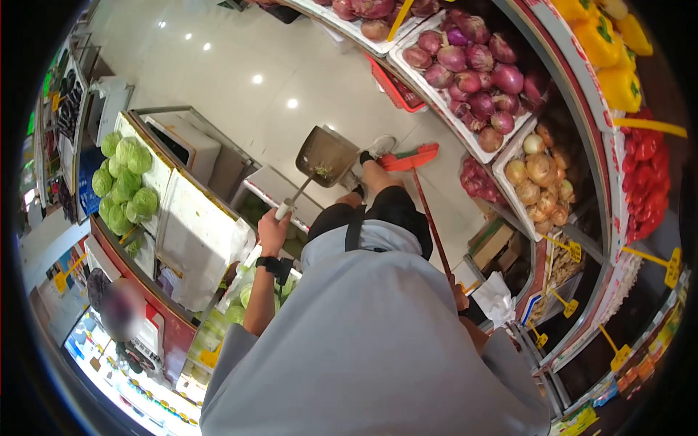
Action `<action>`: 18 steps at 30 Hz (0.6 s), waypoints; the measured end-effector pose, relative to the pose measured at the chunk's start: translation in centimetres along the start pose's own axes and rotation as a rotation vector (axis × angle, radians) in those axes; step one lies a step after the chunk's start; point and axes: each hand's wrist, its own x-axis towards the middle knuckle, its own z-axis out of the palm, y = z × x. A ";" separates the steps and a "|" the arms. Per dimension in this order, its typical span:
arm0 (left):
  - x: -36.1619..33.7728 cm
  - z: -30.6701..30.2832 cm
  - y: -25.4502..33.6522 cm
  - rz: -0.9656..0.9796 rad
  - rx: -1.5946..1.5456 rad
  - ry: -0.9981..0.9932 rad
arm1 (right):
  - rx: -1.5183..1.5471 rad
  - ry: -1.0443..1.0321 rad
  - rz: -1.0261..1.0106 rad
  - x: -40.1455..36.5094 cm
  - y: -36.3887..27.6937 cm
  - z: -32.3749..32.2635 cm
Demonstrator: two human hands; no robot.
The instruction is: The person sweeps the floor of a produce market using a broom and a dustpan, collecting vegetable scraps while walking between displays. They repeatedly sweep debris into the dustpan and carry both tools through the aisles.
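Observation:
My left hand (272, 234), with a black band at the wrist, is closed around the pale grip of a long-handled dustpan (311, 143). The pan sits low over the tiled floor, in front of my feet, with a little green scrap in it. On the other side my right hand (459, 296) grips the dark red stick of a broom (409, 158). Its red head rests on the floor beside my shoe (381, 146). Part of the right hand is hidden by my grey shirt (378, 327).
Red onions (476, 76) and brown onions (542, 171) fill foam boxes on the right shelf. A red basket (392, 87) stands on the floor below. Cabbages (125, 185) lie on the left stand next to a white board (196, 221). Another person (120, 309) is at far left.

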 end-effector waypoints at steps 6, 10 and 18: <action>0.1 -1.0 1.1 -0.094 -0.062 0.037 | -0.118 -0.024 -0.059 2.6 2.9 -3.9; 0.4 -0.8 0.3 -0.142 -0.116 0.052 | -0.129 -0.006 -0.092 3.4 3.0 -6.9; 2.4 -1.0 2.3 -0.129 -0.129 0.037 | -0.108 -0.040 -0.027 2.7 3.4 -12.9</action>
